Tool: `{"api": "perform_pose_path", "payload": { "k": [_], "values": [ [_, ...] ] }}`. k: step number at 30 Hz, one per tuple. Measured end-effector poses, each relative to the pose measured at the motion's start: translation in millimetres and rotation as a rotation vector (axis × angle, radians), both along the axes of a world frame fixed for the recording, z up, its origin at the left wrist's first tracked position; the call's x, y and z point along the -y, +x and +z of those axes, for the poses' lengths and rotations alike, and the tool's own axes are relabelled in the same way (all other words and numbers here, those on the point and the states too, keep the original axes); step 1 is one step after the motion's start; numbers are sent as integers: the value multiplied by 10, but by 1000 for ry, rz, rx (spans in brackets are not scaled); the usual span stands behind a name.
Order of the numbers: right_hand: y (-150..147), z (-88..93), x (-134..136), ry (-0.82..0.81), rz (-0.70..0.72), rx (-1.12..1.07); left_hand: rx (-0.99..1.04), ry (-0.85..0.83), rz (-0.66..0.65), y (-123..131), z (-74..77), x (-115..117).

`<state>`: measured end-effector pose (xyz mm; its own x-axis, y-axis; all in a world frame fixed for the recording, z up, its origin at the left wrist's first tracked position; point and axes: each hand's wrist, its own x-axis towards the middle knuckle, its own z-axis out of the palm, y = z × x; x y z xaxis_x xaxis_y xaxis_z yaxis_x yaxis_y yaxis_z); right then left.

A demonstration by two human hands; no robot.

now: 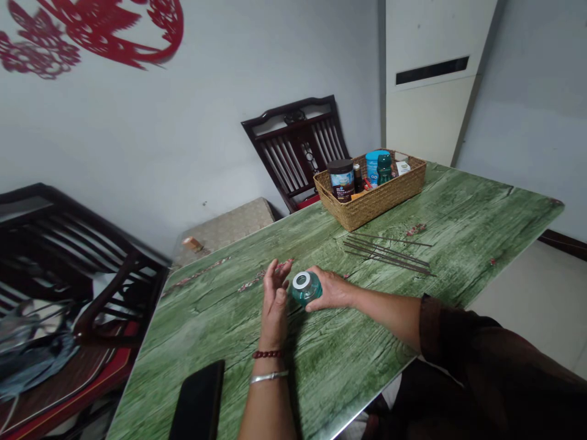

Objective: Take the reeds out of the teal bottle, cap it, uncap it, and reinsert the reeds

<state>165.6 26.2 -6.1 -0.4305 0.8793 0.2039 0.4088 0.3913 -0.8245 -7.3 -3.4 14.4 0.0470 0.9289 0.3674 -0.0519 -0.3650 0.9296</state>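
Observation:
A small teal glass jar (306, 288) with a white-rimmed mouth rests on the green wood-pattern table (358, 354). My right hand (332, 288) is wrapped round its right side. My left hand (275, 294) is raised just left of the jar, palm toward it and fingers spread; it holds nothing. Two bracelets circle my left wrist. A bundle of thin dark sticks (389, 252) lies on the table beyond my right hand.
A wicker basket (367, 208) with jars and bottles stands at the far side. A black phone (198, 403) lies near the front edge. Dark wooden chairs stand behind (298, 146) and at the left (68, 269). A white cabinet (431, 79) fills the back corner.

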Motion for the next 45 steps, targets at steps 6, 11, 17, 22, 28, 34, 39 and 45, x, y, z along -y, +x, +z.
{"api": "perform_pose_path", "payload": {
  "k": [6, 11, 17, 22, 28, 34, 39, 45],
  "values": [
    [-11, -3, -2, 0, -14, 22, -36, -89, -111, 27, 19, 43],
    [-13, -40, -5, -13, -16, -5, 35, -48, 4, -24, 19, 16],
    [-47, -61, 20, -5, -3, -63, -72, -67, -123, 15, -33, 36],
    [-68, -22, 92, -30, -23, -61, -111, -75, -157, 24, -12, 103],
    [-53, -22, 121, -24, -26, -39, -192, -13, -121, 13, 60, 167],
    [-30, -15, 120, 12, 54, -103, -265, 33, 107, 116, 51, 116],
    [-10, -48, 44, -2, 46, -28, -229, 18, 61, 120, 51, 63],
    [-8, -19, 28, -24, -24, 31, -117, -103, -173, 32, 129, 80]
  ]
}}
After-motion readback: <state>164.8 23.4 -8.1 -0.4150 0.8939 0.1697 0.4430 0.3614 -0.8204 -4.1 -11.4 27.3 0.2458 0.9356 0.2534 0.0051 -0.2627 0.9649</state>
